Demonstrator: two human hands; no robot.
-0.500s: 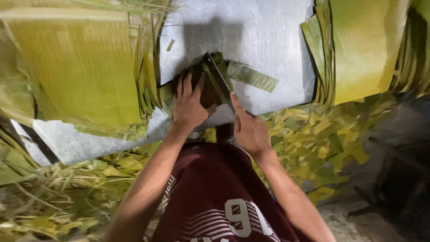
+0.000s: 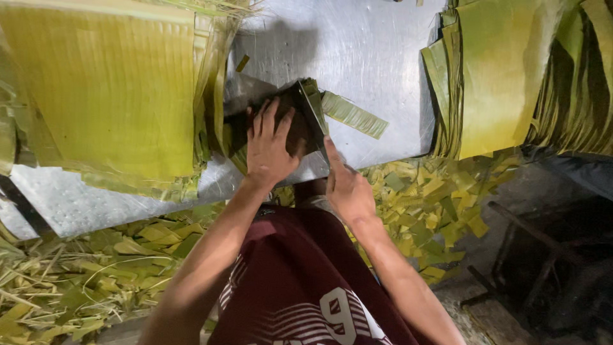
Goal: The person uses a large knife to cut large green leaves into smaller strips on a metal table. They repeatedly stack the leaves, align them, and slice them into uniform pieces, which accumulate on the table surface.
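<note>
**My hands on a small stack of leaf pieces**

My left hand [image 2: 269,148] lies flat on top of a small stack of dark green leaf pieces [image 2: 305,121]. The fingers are spread and point away from me, and the palm presses down on the stack. It is not clenched and does not grip; it only rests on the leaves. The stack is directly under this hand and shows a little beyond the fingertips and on the right side of it.

My right hand [image 2: 348,185] is at the right edge of the same stack, near the edge of the table. The index finger is stretched along the side of the stack and touches it. I cannot tell if this hand holds something, because the palm is turned away from the camera.

The stack is on a grey metal table [image 2: 370,57], close to the edge nearest to me. A narrow light green leaf strip [image 2: 354,115] lies on the table just beside the stack, to the right. A big pile of yellow-green leaves [image 2: 108,89] is on the left of the table, and another pile of cut leaves [image 2: 504,76] is on the right. Many leaf scraps [image 2: 434,198] cover the ground below the table.
</note>
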